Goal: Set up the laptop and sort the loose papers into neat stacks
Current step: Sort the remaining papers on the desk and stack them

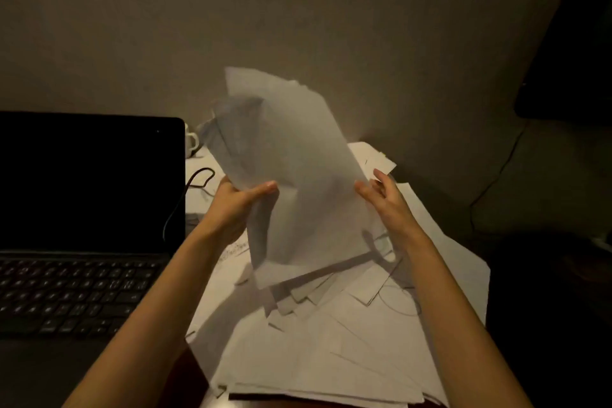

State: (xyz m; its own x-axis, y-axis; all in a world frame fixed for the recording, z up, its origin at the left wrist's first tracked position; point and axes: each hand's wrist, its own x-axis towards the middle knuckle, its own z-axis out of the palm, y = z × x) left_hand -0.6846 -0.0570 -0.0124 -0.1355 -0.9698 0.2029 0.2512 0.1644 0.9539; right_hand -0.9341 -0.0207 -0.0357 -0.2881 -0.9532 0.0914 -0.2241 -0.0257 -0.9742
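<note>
A bundle of papers (291,175) is held upright in the centre of the frame. Its left edge is gripped by the left hand (236,205), with the thumb lying across the front. The right edge is touched by the right hand (385,199), with fingers spread and straight. Below, loose papers (331,341) are scattered. The open laptop (89,209), with a dark screen, is seen at the left.

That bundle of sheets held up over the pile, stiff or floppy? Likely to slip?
Probably floppy: the held sheets fan apart at their top corners. Likely light, since the left hand grips one edge while the right hand only steadies the other with near-straight fingers. Sheets may slide out, as their edges are not aligned.
</note>
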